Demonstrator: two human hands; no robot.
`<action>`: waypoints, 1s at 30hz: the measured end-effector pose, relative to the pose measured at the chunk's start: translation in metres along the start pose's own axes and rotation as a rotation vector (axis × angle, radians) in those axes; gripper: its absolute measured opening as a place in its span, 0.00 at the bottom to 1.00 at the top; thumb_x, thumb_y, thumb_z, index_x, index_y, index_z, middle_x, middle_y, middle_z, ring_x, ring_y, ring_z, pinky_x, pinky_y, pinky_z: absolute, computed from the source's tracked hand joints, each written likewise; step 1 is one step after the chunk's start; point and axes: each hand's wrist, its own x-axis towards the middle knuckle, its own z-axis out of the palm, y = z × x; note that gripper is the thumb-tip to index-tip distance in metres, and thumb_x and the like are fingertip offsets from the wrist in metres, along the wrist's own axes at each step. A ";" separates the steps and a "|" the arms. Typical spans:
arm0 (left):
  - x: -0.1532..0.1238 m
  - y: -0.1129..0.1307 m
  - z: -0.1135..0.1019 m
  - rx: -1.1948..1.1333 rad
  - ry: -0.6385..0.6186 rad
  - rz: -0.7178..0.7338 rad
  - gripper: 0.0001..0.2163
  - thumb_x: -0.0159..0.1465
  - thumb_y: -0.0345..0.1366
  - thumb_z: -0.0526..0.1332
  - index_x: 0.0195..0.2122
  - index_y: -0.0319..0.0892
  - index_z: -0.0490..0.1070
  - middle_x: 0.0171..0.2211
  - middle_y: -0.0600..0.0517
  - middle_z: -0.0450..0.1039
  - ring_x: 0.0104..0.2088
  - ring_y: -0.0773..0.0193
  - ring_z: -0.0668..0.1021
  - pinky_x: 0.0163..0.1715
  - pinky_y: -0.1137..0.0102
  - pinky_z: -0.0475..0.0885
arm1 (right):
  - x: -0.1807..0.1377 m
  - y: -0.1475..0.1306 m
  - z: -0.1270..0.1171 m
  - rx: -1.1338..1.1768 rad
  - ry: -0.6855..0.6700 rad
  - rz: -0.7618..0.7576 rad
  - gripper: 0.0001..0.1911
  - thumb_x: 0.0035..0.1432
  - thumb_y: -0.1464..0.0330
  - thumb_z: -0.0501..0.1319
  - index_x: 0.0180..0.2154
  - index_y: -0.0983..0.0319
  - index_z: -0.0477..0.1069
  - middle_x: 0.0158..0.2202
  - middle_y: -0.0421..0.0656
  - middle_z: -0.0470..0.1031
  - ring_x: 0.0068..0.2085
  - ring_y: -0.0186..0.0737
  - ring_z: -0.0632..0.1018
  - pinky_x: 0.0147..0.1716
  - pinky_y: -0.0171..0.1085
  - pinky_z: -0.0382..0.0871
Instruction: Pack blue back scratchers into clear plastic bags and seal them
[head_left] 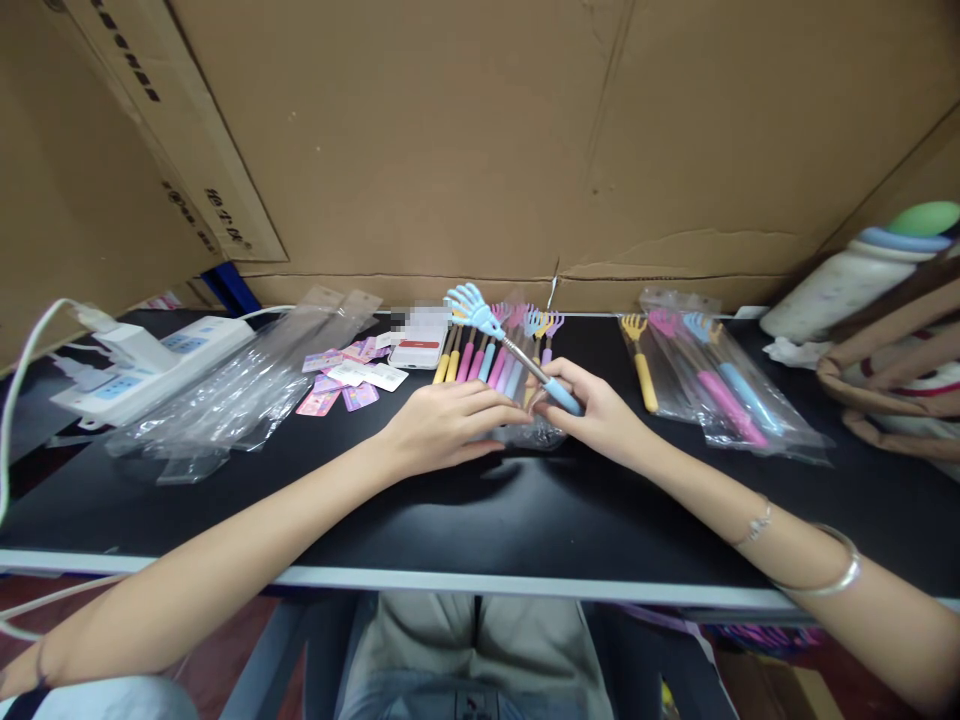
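Note:
My right hand [600, 412] is closed round the light-blue handle of a back scratcher [531, 365]. This scratcher is tilted, with its claw-shaped blue head up to the left and a metal shaft between. My left hand [446, 425] is stretched out, palm down, its fingertips close to my right fingers. Clear plastic wrap [536, 436] shows beneath both hands; whether the left fingers touch it I cannot tell. Behind the hands lies a row of yellow, pink, blue and purple back scratchers [469, 362], partly covered.
Left on the black table [360, 530] lie clear plastic bags [247, 385], colourful cards [328, 383], a phone [418, 338] and a power strip [120, 395]. To the right are a yellow scratcher [643, 380], bagged scratchers [731, 400], a bottle [844, 285] and a brown-handled bag [862, 375]. Cardboard [450, 150] walls the back.

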 end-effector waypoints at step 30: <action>0.000 -0.005 -0.003 0.088 0.199 -0.296 0.30 0.58 0.43 0.64 0.60 0.45 0.57 0.57 0.47 0.66 0.61 0.51 0.63 0.63 0.50 0.45 | -0.009 -0.056 -0.013 0.578 -0.057 0.261 0.25 0.39 0.53 0.65 0.31 0.55 0.52 0.10 0.26 0.53 0.11 0.25 0.53 0.12 0.31 0.50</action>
